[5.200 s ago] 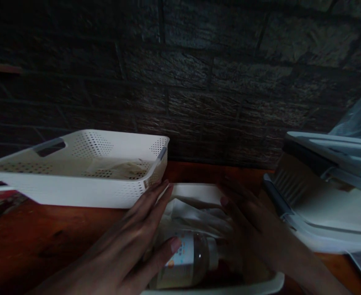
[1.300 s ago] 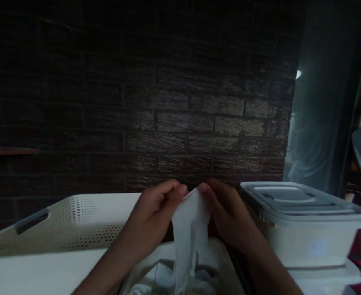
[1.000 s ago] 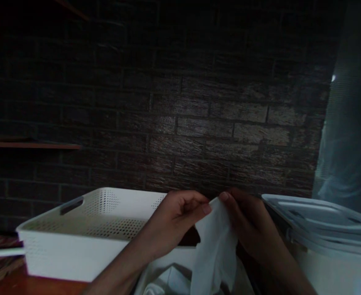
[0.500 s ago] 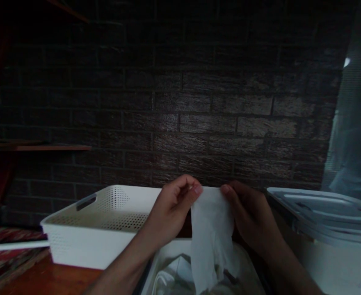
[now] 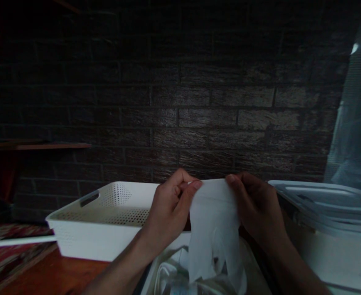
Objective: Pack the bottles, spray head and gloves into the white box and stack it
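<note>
My left hand and my right hand pinch the top corners of a white garment, thumbs towards me. It is a thin, limp cloth with a straight top edge that looks like a waistband. Lower down it splits into two hanging parts like the legs of small pants. Its lower ends hang over a white bin at the bottom of the view, in front of folded pale cloth lying inside. Part of that bin is hidden by the garment and my forearms.
To the left stands a white perforated basket on a brown wooden surface. A lidded storage box is at the right. Behind rises a dark brick wall. A shelf juts in from the left, above a red patterned cloth.
My hands have moved slightly apart and up, pulling the garment's top edge wider. Its lower part has spread, so the gap between the two legs shows more. The view has shifted a little.
</note>
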The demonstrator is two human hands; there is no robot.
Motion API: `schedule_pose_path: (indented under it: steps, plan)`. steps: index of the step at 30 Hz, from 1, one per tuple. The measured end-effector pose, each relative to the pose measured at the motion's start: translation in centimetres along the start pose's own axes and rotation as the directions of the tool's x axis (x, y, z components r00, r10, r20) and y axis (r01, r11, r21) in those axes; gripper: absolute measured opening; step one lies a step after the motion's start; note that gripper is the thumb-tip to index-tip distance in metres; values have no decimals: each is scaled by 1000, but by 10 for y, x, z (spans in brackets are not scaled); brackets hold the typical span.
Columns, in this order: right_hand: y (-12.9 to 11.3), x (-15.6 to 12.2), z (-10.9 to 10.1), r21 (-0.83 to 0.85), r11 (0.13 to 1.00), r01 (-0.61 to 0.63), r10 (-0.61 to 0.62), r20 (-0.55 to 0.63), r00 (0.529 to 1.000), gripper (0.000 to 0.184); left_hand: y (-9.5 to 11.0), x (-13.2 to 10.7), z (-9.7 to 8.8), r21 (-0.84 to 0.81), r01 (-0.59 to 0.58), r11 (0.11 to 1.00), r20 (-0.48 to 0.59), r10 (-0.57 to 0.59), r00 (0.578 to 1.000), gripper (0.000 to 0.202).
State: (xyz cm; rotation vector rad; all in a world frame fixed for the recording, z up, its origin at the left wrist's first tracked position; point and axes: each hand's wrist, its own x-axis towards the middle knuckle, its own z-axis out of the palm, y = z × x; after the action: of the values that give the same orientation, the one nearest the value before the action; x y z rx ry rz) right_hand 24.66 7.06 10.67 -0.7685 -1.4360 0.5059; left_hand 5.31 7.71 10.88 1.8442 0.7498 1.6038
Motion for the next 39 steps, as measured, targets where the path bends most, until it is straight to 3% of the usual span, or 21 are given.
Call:
schedule_pose_path:
  steps: [2,4,6,9,14,17,19,22,24,26,28,33,37,39]
  plan:
    - [0,0,1,135,988,-79,72,56,996,43,-3,-1,0,-14,11,1000,12,-11,1000,28]
    - [0,-1,4,290,937,-193,140,192,971,36,-5,-3,1,-35,35,999,20,-35,999,29]
    - [2,-2,7,361,878,-314,168,380,909,42,-6,-4,2,-41,44,998,23,-43,999,29]
    - [8,-5,13,288,856,-430,195,590,784,42,-6,-6,3,-16,-2,1000,2,2,1000,28]
    - [19,-9,18,192,872,-450,276,567,777,41,-5,-6,4,-19,-6,1000,-12,5,1000,27]
    - [19,-9,18,97,938,-332,214,590,778,59,-2,-4,2,50,-51,997,-76,55,996,28]
    - [17,-8,18,58,965,-256,176,578,797,66,1,-2,1,39,-58,998,-65,61,996,28]
    - [15,-10,23,87,971,-221,141,537,832,65,2,1,2,-174,120,977,181,-88,980,29]
    - [15,-14,28,122,972,-198,104,534,839,59,1,2,3,-266,274,924,383,-159,910,37]
    - [16,-18,33,137,970,-202,93,559,824,50,0,1,5,-262,365,893,476,-210,854,41]
    - [17,-22,35,123,964,-238,120,596,794,46,0,0,7,-230,381,896,440,-254,862,43]
    - [16,-21,32,91,934,-347,212,640,738,40,1,0,11,-334,312,889,158,-274,949,42]
    - [16,-20,29,111,869,-482,246,747,617,37,3,5,8,-475,276,835,15,-306,952,32]
    - [17,-20,28,86,859,-504,269,762,589,37,3,11,2,-518,223,826,-52,-290,956,27]
